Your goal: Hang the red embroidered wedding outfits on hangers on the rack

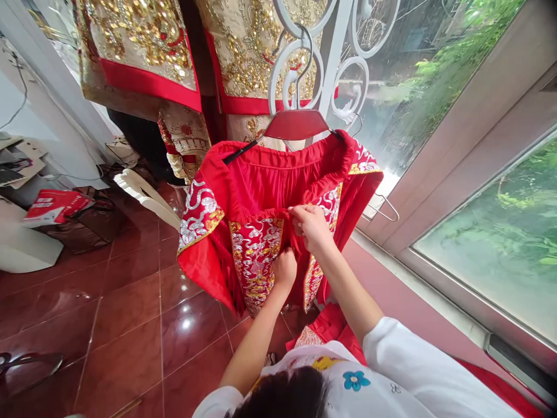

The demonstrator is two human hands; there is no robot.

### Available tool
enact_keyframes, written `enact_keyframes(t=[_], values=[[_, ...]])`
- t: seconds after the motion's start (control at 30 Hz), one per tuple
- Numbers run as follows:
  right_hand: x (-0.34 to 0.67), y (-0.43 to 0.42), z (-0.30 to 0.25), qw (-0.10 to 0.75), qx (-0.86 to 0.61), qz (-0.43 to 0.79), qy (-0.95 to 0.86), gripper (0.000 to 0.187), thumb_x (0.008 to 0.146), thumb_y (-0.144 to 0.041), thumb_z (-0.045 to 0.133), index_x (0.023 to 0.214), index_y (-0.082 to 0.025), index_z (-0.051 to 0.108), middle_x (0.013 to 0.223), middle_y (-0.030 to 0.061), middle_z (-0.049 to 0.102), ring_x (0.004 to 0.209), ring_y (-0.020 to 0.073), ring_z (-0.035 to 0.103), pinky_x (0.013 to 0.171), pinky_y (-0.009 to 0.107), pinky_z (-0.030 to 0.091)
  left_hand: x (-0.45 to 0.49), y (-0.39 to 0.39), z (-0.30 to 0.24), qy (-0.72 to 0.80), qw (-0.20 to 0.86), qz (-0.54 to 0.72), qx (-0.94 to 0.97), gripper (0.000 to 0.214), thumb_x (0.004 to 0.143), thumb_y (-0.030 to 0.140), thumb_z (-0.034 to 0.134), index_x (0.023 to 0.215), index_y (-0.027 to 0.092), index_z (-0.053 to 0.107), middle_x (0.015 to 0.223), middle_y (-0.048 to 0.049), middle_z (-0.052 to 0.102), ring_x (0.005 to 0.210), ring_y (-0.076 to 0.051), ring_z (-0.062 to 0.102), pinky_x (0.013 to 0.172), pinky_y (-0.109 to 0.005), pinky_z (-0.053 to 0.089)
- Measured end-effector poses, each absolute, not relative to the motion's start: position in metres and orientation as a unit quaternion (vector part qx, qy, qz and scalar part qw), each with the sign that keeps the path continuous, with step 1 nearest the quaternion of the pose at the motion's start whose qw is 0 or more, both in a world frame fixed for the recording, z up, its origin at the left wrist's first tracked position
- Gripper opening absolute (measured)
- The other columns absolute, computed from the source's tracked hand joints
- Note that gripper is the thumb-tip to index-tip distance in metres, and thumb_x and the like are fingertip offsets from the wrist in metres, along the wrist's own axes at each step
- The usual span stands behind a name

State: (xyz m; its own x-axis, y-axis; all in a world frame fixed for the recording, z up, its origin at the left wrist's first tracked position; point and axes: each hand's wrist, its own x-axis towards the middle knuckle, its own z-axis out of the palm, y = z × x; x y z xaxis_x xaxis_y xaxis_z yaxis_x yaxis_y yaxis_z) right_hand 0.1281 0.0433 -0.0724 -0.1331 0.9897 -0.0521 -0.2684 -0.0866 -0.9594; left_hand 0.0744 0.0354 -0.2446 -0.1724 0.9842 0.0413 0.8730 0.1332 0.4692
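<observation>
- One red embroidered garment [257, 255] hangs in front of you; getting it onto the hanger looks done, while the near side of its waistband [282, 158] seems unfinished.
- Your right hand [311, 228] is pinched on that near edge; your left hand [285, 267], just below, is curled (on what, I cannot tell).
- One dark-red hanger [296, 125] bears the garment, by one white grille [338, 52].
- Two gold-sequinned costumes [143, 40] hang behind.

Red garment [274, 181]: gathered cloth, satiny sheen
Embroidered panel [256, 255]: raised, rough, glittering metallic-looking thread
Hanger hook [297, 87]: smooth, shiny metal
Floor [130, 337]: smooth, glossy tiles
</observation>
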Motion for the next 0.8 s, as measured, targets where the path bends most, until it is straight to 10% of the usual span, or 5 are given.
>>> enact_keyframes(t=[0.4, 0.57, 0.67, 0.73, 0.8], values=[[0.133, 0.041, -0.120, 0.500, -0.427, 0.466, -0.592, 0.032, 0.075, -0.037, 0.050, 0.053, -0.017, 0.041, 0.044, -0.0064, 0.032, 0.042, 0.0042, 0.025, 0.044, 0.021, 0.017, 0.050, 0.025, -0.233, 0.703, 0.214, 0.197, 0.649, 0.030, 0.092, 0.026, 0.037, 0.092, 0.016, 0.065, 0.088, -0.0135, 0.071, 0.086, -0.023, 0.067, 0.069, -0.029, 0.046], [0.172, 0.045, -0.085, 0.536, -0.456, 0.170, -0.689, 0.039, 0.087, -0.043, 0.048, 0.064, -0.013, 0.059, 0.052, -0.0012, 0.049, 0.049, 0.0076, 0.040, 0.050, 0.023, 0.029, 0.002, -0.022, -0.157, 0.637, 0.253, 0.240, 0.687, 0.026, 0.091, 0.032, 0.044, 0.101, 0.021, 0.065, 0.087, -0.0046, 0.072, 0.076, -0.015, 0.067, 0.068, -0.023, 0.049], [0.219, 0.080, -0.045, 0.567, -0.441, -0.071, -0.692, 0.033, 0.084, -0.039, 0.057, 0.104, -0.014, 0.064, 0.087, 0.0064, 0.065, 0.075, 0.0143, 0.055, 0.069, 0.029, 0.041, -0.049, -0.040, -0.083, 0.575, 0.018, 0.474, 0.666, 0.026, 0.091, 0.033, 0.044, 0.104, 0.024, 0.065, 0.087, -0.0006, 0.070, 0.074, -0.012, 0.065, 0.074, -0.023, 0.050], [0.250, 0.114, -0.025, 0.526, -0.421, -0.145, -0.725, 0.047, 0.081, -0.044, 0.061, 0.119, -0.016, 0.058, 0.114, 0.0106, 0.060, 0.099, 0.0201, 0.054, 0.080, 0.036, 0.042, -0.083, -0.031, -0.043, 0.555, -0.215, 0.478, 0.646, 0.024, 0.086, 0.034, 0.053, 0.099, 0.021, 0.068, 0.100, -0.0032, 0.068, 0.099, -0.017, 0.061, 0.097, -0.033, 0.041], [0.272, 0.144, -0.015, 0.473, -0.392, -0.124, -0.779, 0.054, 0.082, -0.047, 0.060, 0.126, -0.016, 0.054, 0.114, 0.0093, 0.060, 0.097, 0.0181, 0.053, 0.080, 0.036, 0.042, -0.109, -0.011, -0.021, 0.540, -0.235, 0.428, 0.685, 0.048, 0.083, 0.042, 0.054, 0.122, 0.013, 0.058, 0.121, -0.0084, 0.060, 0.116, -0.021, 0.052, 0.104, -0.041, 0.034]])
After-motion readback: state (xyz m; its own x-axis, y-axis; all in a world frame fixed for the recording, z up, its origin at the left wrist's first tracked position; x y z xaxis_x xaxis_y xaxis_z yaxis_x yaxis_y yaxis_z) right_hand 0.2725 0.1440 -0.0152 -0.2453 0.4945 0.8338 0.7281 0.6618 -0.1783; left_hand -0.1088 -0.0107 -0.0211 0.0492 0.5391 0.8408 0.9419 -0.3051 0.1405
